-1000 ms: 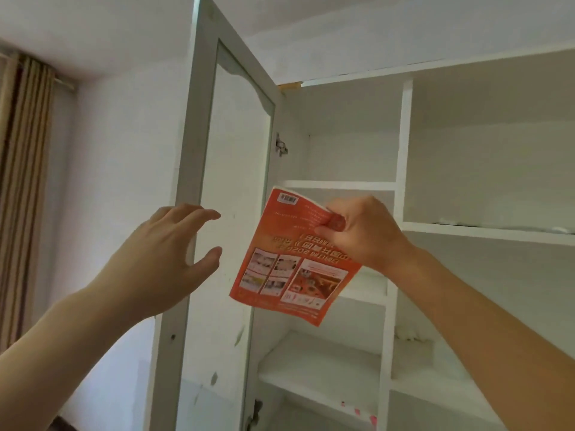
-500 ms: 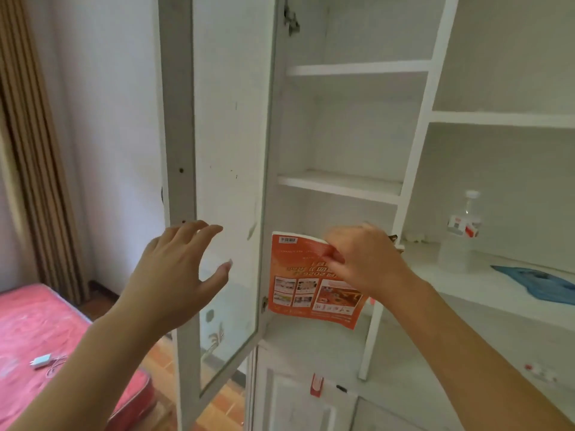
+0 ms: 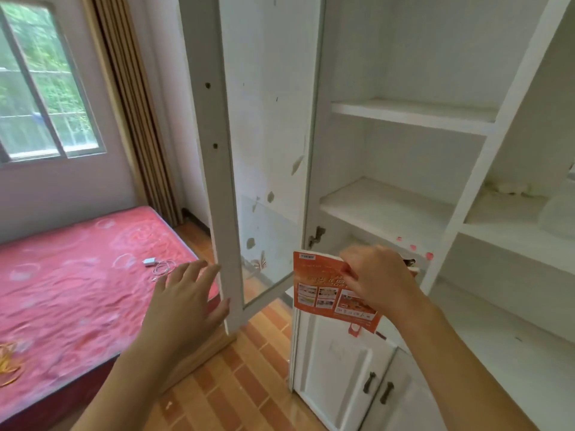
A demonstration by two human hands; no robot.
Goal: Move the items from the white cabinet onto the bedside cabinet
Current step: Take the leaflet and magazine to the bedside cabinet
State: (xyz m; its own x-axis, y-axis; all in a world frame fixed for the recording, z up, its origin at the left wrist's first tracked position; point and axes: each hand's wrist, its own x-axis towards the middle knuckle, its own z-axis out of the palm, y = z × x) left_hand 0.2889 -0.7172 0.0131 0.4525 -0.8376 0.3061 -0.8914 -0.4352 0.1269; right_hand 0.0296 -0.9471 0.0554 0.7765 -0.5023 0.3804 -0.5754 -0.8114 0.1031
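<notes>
Right hand [image 3: 378, 283]: fingers and thumb pinch the upper edge of an orange booklet [image 3: 323, 290], which hangs at lower centre of the frame, in front of the open white cabinet [image 3: 466, 194] and above its lower doors [image 3: 339, 368]. The booklet touches no shelf.

Left hand [image 3: 183, 300]: fingers straight and spread, holding nothing, just beside the lower frame edge of the open glass door [image 3: 224, 169]; contact with the frame cannot be confirmed.

At left of the frame, a bed with a red mattress [image 3: 71, 275] carries a white charger and cable [image 3: 157, 265]. A window [image 3: 40, 88] and a curtain [image 3: 133, 104] occupy the upper left.
</notes>
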